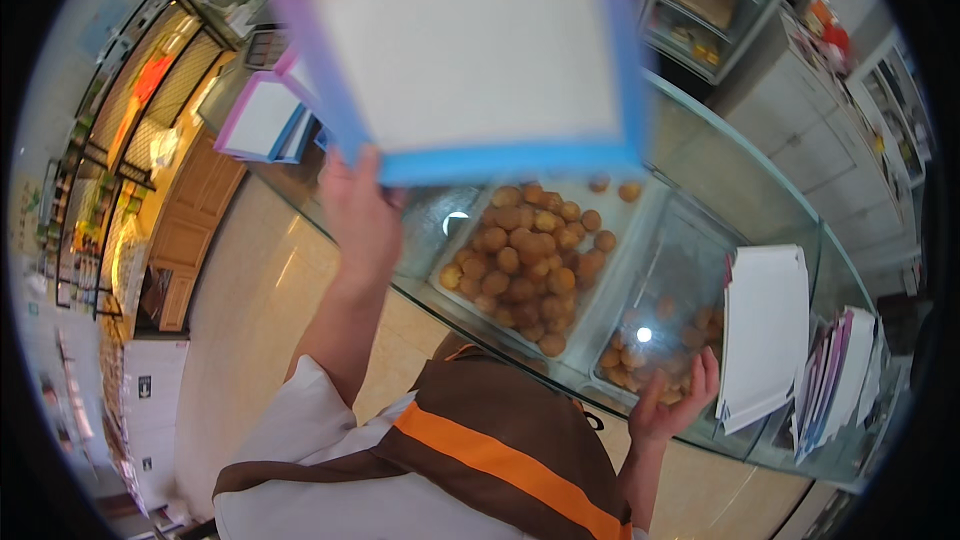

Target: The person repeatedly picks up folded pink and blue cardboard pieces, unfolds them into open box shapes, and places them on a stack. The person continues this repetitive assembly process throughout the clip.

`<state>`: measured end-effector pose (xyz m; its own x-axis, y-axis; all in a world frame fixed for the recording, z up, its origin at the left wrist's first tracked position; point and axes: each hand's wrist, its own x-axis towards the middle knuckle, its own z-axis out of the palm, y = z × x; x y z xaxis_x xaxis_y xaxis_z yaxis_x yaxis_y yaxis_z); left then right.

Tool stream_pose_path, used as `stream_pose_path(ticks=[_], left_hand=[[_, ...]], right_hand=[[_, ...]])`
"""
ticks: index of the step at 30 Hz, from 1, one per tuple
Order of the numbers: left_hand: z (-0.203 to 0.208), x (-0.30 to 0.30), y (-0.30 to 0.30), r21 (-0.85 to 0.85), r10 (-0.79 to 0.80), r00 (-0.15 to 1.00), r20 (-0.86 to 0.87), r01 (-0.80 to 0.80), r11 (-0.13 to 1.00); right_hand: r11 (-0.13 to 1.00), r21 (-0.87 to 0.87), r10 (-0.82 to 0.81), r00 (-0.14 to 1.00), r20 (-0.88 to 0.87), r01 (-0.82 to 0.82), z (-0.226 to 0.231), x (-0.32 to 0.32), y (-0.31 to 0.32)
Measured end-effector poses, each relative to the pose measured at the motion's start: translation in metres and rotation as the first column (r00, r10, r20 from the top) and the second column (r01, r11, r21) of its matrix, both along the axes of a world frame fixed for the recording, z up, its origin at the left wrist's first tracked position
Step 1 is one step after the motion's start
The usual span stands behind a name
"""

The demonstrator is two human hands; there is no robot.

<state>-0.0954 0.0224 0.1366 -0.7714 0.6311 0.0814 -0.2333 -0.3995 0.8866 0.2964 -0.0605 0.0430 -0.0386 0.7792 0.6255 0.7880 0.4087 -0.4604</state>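
Holding up a white panel with purple-blue edging point(490, 50) over the glass surface point(425, 230), left hand point(357, 202) gripping its lower left corner. Right hand point(672, 405) looks empty, fingers spread. Seems a lift-and-handle step; next move probably wants clearance from those white cartons point(765, 330). Brown balls point(525, 255) sit seemingly under glass.

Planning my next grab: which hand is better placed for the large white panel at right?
Right hand, likely: it looks empty, nearer the white panel; left hand holds the blue-edged panel.
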Motion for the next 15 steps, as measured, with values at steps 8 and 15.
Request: stream_pose_path(ticks=[8,15], left_hand=[[-0.036,-0.291,-0.05,-0.067,0.711,0.646,-0.276,-0.751,0.656],[-0.154,-0.449,-0.055,-0.421,0.613,0.706,-0.354,-0.706,0.57]], right_hand=[[0.974,-0.186,-0.136,0.99,-0.039,0.126,-0.018,0.008,0.009],[0.943,-0.133,-0.28,0.942,0.186,0.307,-0.015,0.022,0.043]])
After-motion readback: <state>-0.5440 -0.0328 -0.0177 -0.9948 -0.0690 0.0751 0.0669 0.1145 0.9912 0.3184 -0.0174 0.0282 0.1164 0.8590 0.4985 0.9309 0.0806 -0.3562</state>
